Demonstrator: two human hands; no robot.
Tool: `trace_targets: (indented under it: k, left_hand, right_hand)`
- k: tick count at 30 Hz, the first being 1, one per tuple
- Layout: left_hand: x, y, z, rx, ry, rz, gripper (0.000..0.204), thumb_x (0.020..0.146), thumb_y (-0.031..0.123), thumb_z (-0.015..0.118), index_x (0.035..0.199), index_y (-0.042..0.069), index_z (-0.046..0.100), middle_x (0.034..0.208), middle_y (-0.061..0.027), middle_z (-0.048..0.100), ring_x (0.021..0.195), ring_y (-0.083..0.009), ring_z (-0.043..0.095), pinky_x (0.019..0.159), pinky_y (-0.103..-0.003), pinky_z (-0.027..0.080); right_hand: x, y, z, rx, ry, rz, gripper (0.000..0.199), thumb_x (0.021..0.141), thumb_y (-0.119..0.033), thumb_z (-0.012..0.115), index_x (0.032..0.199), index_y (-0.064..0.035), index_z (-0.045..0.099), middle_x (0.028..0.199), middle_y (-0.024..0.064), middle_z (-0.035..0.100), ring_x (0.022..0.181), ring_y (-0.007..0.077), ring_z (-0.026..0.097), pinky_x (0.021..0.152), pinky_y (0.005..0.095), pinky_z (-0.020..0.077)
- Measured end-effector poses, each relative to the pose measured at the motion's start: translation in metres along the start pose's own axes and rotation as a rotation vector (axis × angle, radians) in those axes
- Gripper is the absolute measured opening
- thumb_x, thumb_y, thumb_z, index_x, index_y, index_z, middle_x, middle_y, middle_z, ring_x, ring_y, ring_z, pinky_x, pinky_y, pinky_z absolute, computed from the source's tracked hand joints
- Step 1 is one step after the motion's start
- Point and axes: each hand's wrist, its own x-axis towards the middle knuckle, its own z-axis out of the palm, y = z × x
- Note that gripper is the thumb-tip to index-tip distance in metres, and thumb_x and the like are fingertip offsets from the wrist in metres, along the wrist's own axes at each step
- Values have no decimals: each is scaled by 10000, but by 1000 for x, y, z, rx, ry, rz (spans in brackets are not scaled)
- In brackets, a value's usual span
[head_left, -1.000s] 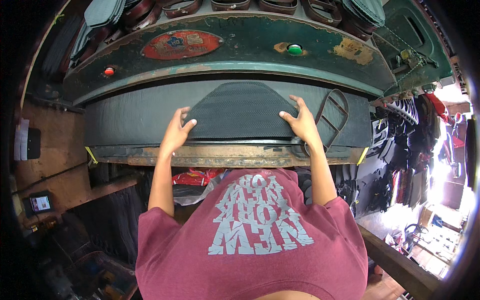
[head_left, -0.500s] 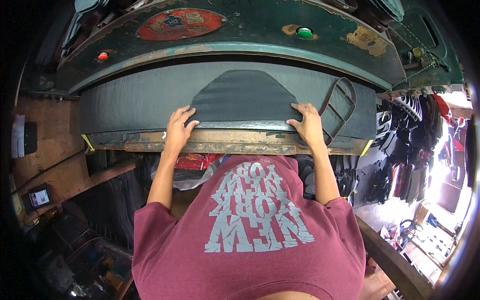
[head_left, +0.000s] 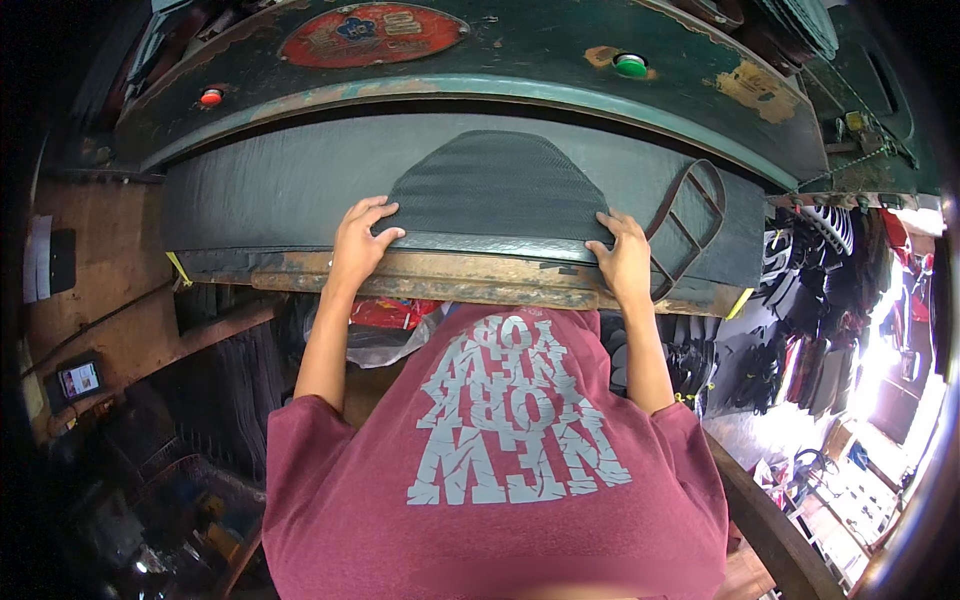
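A black textured sheet with a rounded far edge lies flat on the dark cutting bed in front of me. My left hand grips its near left corner, fingers along the side and thumb by the front edge. At the opposite corner, my right hand holds it the same way. On the bed to the right of my right hand rests a looped metal cutting die with crossbars. The undersides of both hands are hidden.
A green press beam with a red button and a green button spans the far side, above the bed. A worn wooden edge runs along the bed's front. Dark cut pieces hang at the right.
The whole view has tilted slightly. Both hands keep their hold on the sheet's corners, and the sheet and die show no clear movement on the bed.
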Motion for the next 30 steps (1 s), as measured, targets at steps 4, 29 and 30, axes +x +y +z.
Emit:
trace_targets:
  k: [4, 29, 30]
  left_hand:
    - [-5, 1, 3, 2, 32, 34, 435, 772, 121, 833, 1189, 37, 743, 1314, -157, 667, 1219, -345, 614, 1047, -419, 477]
    - [2, 32, -2, -416, 201, -43, 367, 967, 36, 617, 1331, -8, 614, 1206, -164, 675, 1019, -238, 681, 949, -348, 519]
    - [3, 31, -4, -434, 221, -64, 355, 982, 50, 604, 1333, -7, 617, 1186, -159, 685, 1031, -220, 674, 947, -357, 519]
  right_hand:
    - [3, 4, -1, 27, -24, 8, 528, 719, -135, 857, 1220, -34, 723, 1332, 215, 652, 1258, 373, 597, 1086, 424, 469]
    - [-30, 19, -67, 403, 169, 544, 313, 935, -239, 720, 1055, 47, 675, 909, 183, 737, 858, 252, 710, 783, 373, 520]
    - [-47, 17, -94, 608, 92, 541, 253, 956, -200, 703, 1031, 41, 683, 853, 61, 691, 805, 132, 618, 745, 315, 491]
